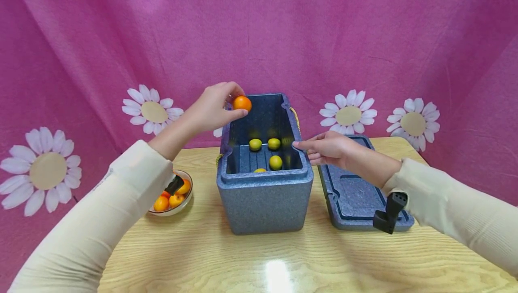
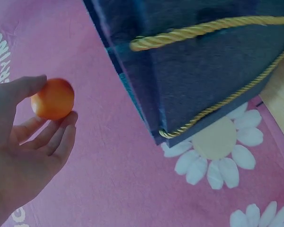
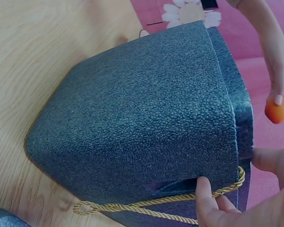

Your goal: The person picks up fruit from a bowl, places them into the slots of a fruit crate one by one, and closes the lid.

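My left hand point(image 1: 220, 104) pinches an orange fruit point(image 1: 242, 103), smooth and round like a small orange, between thumb and fingers above the left rim of a grey foam cooler box point(image 1: 265, 207). In the left wrist view the same fruit point(image 2: 54, 99) sits at the fingertips, beside the box's wall. Inside the box lie several yellow lemons point(image 1: 275, 162), one partly hidden by the front rim. My right hand point(image 1: 329, 149) grips the box's right rim, thumb on top and fingers down the outer side, near the gold rope handle point(image 3: 180, 201) in the right wrist view.
A bowl point(image 1: 178, 210) of orange fruits stands left of the box, partly behind my left sleeve. To the right, the grey box lid point(image 1: 356, 194) lies on the wooden table point(image 1: 202, 257), under my right forearm. A pink cloth with daisies point(image 1: 259, 28) hangs behind.
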{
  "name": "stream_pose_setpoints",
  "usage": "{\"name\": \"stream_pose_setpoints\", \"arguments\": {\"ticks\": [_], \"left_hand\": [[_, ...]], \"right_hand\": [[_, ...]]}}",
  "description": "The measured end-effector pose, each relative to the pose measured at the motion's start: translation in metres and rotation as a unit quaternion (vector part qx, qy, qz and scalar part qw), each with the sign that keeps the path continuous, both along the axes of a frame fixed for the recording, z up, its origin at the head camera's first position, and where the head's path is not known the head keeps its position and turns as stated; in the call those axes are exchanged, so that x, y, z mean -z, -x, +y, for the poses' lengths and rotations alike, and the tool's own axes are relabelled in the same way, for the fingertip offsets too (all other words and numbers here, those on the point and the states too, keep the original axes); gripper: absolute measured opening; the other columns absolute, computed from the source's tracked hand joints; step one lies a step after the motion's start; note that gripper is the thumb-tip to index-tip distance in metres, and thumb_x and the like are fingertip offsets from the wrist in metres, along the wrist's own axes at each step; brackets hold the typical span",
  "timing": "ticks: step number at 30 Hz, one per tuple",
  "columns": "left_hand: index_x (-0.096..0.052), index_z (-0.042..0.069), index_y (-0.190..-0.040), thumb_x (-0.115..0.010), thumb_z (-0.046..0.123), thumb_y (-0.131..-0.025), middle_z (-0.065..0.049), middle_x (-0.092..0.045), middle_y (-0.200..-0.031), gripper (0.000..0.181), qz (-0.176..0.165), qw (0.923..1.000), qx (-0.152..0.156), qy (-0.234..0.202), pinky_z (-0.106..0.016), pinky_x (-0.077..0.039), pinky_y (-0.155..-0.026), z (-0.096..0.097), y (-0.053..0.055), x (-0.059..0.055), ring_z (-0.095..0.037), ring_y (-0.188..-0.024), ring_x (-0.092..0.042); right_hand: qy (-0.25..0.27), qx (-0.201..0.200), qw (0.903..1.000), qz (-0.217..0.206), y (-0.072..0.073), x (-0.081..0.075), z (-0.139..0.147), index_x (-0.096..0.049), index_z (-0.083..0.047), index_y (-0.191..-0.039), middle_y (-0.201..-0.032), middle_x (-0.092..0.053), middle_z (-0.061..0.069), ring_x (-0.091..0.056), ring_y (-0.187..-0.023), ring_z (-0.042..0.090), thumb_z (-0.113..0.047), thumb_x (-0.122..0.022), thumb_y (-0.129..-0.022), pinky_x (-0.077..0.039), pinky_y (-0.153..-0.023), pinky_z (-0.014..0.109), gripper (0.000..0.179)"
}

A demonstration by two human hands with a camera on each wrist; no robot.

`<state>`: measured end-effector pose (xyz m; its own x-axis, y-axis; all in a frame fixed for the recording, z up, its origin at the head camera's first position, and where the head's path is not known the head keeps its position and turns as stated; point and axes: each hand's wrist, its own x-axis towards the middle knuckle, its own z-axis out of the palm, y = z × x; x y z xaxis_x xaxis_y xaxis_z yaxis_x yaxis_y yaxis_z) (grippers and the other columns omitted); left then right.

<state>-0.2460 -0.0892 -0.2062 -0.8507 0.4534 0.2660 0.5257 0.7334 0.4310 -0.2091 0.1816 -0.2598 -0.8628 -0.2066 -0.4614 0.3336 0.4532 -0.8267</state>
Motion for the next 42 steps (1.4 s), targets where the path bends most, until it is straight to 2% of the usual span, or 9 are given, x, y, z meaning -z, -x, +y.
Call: {"name": "stream_pose_setpoints", "arguments": {"ticks": [4,11,16,21,27,33,37,42], "left_hand": [[-0.057,0.004,-0.118,-0.068,0.020,-0.088,-0.014,-0.063,-0.116,0.035,-0.034,0.9991,0.015,0.021,-0.038,-0.053,-0.093,0.011,0.011,-0.007,-0.027,-0.100,-0.058],[-0.059,0.003,-0.115,-0.067,0.020,-0.088,-0.015,-0.065,-0.115,0.033,-0.079,0.9949,0.037,0.050,-0.038,-0.049,-0.094,0.031,0.037,-0.015,-0.027,-0.101,-0.057],[-0.058,0.003,-0.120,-0.061,0.021,-0.091,-0.014,-0.062,-0.119,0.034,-0.119,0.9898,0.031,0.071,-0.038,-0.048,-0.096,0.042,0.051,-0.020,-0.026,-0.104,-0.052],[-0.058,0.003,-0.123,-0.060,0.022,-0.091,-0.015,-0.061,-0.121,0.038,-0.154,0.9847,0.019,0.079,-0.036,-0.048,-0.096,0.048,0.067,-0.021,-0.025,-0.103,-0.053],[-0.057,0.002,-0.124,-0.060,0.022,-0.090,-0.015,-0.059,-0.122,0.039,-0.184,0.9818,-0.002,0.048,-0.037,-0.049,-0.099,0.053,0.083,-0.017,-0.026,-0.102,-0.055],[-0.057,0.001,-0.123,-0.061,0.022,-0.089,-0.014,-0.058,-0.121,0.040,-0.186,0.9823,-0.016,0.010,-0.038,-0.048,-0.100,0.061,0.096,-0.008,-0.026,-0.102,-0.055],[-0.058,0.000,-0.122,-0.060,0.022,-0.090,-0.015,-0.059,-0.120,0.039,-0.190,0.9815,-0.016,0.014,-0.034,-0.049,-0.097,0.067,0.102,0.002,-0.024,-0.100,-0.054],[-0.058,0.002,-0.125,-0.060,0.019,-0.092,-0.015,-0.059,-0.125,0.038,-0.224,0.9729,-0.036,0.044,-0.036,-0.047,-0.103,0.066,0.106,0.013,-0.025,-0.104,-0.054]], "right_hand": [[-0.012,0.000,0.9999,0.005,0.000,0.001,0.003,-0.030,0.006,-0.144,-0.142,-0.040,0.019,-0.051,-0.100,0.014,-0.038,-0.059,-0.094,-0.054,-0.084,0.016,0.073],[-0.019,0.001,0.9998,0.010,0.000,0.003,0.007,-0.029,0.006,-0.145,-0.148,-0.037,0.024,-0.050,-0.116,0.020,-0.039,-0.058,-0.094,-0.052,-0.097,0.024,0.074],[-0.017,0.006,0.9998,0.009,0.000,0.003,0.009,-0.028,0.006,-0.145,-0.149,-0.038,0.024,-0.049,-0.127,0.028,-0.038,-0.059,-0.094,-0.047,-0.105,0.032,0.075],[-0.010,0.009,0.9999,0.005,0.000,0.004,0.010,-0.028,0.007,-0.145,-0.150,-0.038,0.023,-0.045,-0.135,0.035,-0.036,-0.059,-0.094,-0.044,-0.107,0.037,0.074],[-0.009,0.017,0.9998,0.012,-0.001,0.005,0.007,-0.031,0.006,-0.143,-0.150,-0.040,0.021,-0.045,-0.136,0.035,-0.036,-0.059,-0.094,-0.044,-0.108,0.038,0.070],[-0.010,0.019,0.9996,0.019,-0.001,0.005,0.005,-0.035,0.006,-0.140,-0.148,-0.042,0.020,-0.046,-0.135,0.035,-0.036,-0.059,-0.094,-0.045,-0.107,0.038,0.066],[-0.005,0.018,0.9996,0.021,-0.001,0.007,0.006,-0.036,0.005,-0.142,-0.149,-0.041,0.020,-0.047,-0.134,0.034,-0.036,-0.059,-0.094,-0.045,-0.107,0.038,0.067],[-0.015,0.026,0.9990,0.032,-0.001,0.007,0.003,-0.040,0.002,-0.141,-0.147,-0.043,0.019,-0.050,-0.132,0.033,-0.038,-0.061,-0.092,-0.045,-0.107,0.039,0.066]]}}
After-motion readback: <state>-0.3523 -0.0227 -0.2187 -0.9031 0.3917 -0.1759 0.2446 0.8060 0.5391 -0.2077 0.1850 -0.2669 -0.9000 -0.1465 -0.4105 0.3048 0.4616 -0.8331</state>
